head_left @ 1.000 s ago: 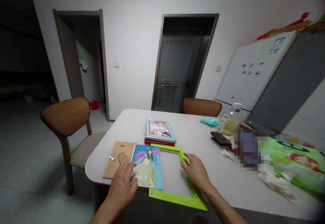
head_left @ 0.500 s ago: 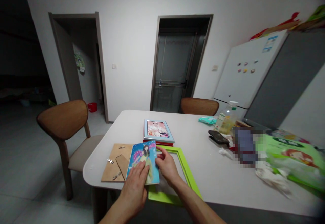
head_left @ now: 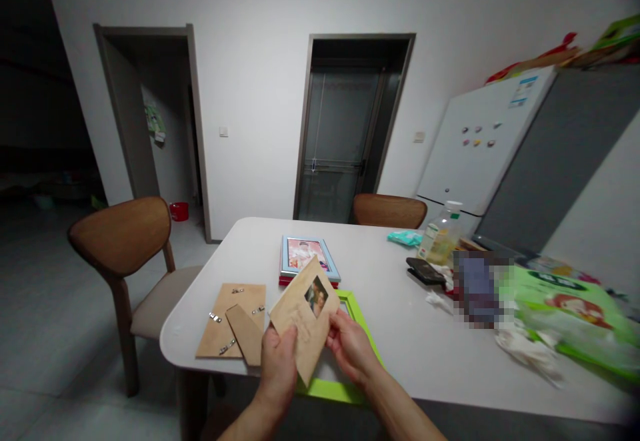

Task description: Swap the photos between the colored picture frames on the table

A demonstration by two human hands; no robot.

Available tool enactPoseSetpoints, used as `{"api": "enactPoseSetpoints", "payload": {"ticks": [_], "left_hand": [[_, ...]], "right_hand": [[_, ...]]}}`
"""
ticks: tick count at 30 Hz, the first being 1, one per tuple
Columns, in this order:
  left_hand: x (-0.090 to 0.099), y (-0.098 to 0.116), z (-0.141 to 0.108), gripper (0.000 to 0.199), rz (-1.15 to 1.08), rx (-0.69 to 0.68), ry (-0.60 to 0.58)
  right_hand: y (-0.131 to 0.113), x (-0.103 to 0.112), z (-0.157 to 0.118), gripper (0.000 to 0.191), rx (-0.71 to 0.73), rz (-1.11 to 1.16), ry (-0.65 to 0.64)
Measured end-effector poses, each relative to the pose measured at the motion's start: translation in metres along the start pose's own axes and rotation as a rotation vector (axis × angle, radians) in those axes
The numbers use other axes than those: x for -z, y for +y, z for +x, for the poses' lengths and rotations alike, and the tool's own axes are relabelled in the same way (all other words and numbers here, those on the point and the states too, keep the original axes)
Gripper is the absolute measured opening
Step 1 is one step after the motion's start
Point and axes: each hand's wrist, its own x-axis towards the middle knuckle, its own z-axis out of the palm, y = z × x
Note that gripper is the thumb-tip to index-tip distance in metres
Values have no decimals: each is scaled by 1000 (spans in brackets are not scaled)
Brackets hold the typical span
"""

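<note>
A thin beige booklet with a small dark photo and faint writing on its face is held tilted above the table. My left hand grips its lower left edge, thumb on the front. On its right edge, the fingers of my right hand are closed in a pinch. Beneath the booklet and my right hand lies a lime-green picture frame, partly covered. Left of my hands rests the brown backing board, with metal clips and a stand leg.
Behind the booklet, a light-blue framed picture lies on a red-edged one. To the right are a black wallet-like item, a bottle, crumpled tissues and a green tissue pack. A wooden chair stands left of the table.
The booklet showed a blue cover with a drawn girl; now its beige side with the photo faces me. Both hands have lifted and tilted it, uncovering more of the backing board.
</note>
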Motion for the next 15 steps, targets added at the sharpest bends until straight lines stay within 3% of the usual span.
{"api": "enactPoseSetpoints", "payload": {"ticks": [4, 8, 12, 15], "left_hand": [[-3, -19, 4, 55, -27, 36, -138], [9, -27, 8, 53, 311, -1, -211], [15, -27, 1, 50, 687, -154, -333], [18, -32, -5, 50, 836, -254, -411]], "right_hand": [[-12, 30, 5, 34, -19, -46, 83], [-25, 52, 15, 37, -62, -234, 63], [-21, 56, 29, 42, -29, -409, 30], [-13, 51, 37, 47, 10, -509, 34]]}}
